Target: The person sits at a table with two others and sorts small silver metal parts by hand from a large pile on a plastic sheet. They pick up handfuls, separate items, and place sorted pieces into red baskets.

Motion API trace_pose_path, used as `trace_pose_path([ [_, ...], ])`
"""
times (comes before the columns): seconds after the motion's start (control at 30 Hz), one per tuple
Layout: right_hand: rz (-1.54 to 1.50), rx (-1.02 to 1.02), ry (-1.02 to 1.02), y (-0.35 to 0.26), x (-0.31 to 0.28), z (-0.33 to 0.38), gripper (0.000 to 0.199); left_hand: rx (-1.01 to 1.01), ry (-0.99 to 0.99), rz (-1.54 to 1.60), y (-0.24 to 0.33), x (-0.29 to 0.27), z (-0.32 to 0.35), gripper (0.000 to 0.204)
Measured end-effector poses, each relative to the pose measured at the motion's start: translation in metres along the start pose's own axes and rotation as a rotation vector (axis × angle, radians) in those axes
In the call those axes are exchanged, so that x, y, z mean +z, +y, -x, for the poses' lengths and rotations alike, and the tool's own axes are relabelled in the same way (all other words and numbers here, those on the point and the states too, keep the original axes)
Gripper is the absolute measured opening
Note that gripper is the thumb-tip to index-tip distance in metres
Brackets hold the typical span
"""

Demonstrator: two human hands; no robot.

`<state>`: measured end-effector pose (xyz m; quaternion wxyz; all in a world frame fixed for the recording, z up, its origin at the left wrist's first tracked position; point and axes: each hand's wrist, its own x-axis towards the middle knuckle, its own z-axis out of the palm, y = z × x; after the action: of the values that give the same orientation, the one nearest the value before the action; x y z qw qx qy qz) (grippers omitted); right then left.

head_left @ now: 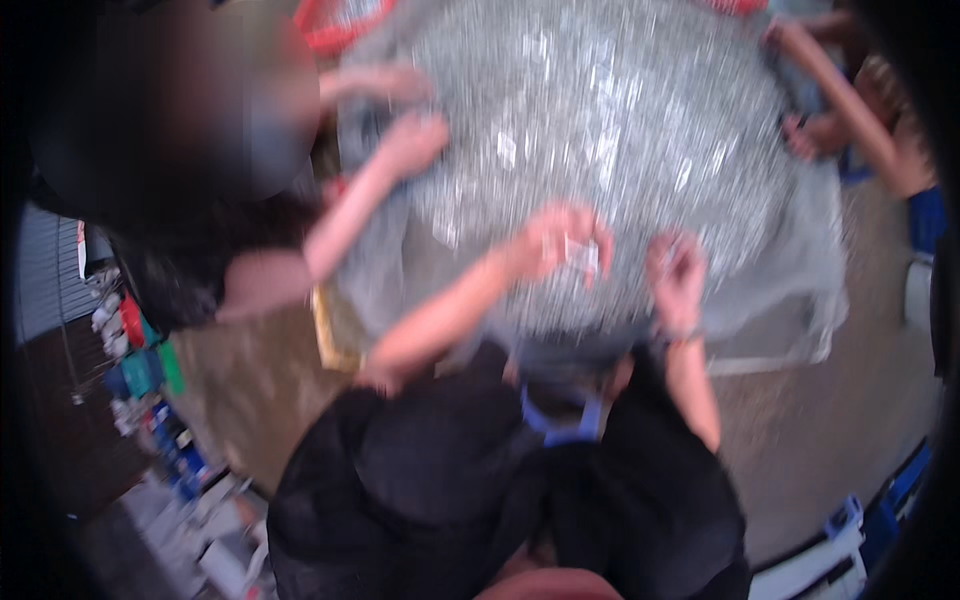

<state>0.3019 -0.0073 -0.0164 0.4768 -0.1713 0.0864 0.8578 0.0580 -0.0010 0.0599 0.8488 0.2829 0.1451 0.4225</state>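
A broad heap of small clear, shiny pieces (600,130) lies in front of me, its details smeared by motion. My left hand (555,240) is over the near part of the heap, fingers bent around a small clear, flat piece (581,256). To its right, my right hand (678,275) is closed, fingertips drawn together above the heap's near edge. Whatever sits between those fingertips is too blurred to name. Under the heap spreads a greyish, see-through sheet (790,315).
Another person's hands (415,140) work at the heap's left side. At the right, a further person's hand (820,135) touches the sheet's edge. A red basket (340,25) stands at the far left. A yellow object (338,330) lies near my left forearm; blue plastic stools (870,535) are at lower right.
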Motion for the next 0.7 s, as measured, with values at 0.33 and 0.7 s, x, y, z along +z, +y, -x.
trace_pose_path([
  [0.33,-0.096,-0.064,0.376,0.004,0.006,0.002,0.033,-0.334,0.200,-1.163,-0.048,-0.051,-0.002,0.019],
  [0.7,0.194,-0.045,0.237,0.006,0.013,-0.015,0.035,-0.068,0.283,-1.285,-0.016,-0.052,0.014,0.022],
])
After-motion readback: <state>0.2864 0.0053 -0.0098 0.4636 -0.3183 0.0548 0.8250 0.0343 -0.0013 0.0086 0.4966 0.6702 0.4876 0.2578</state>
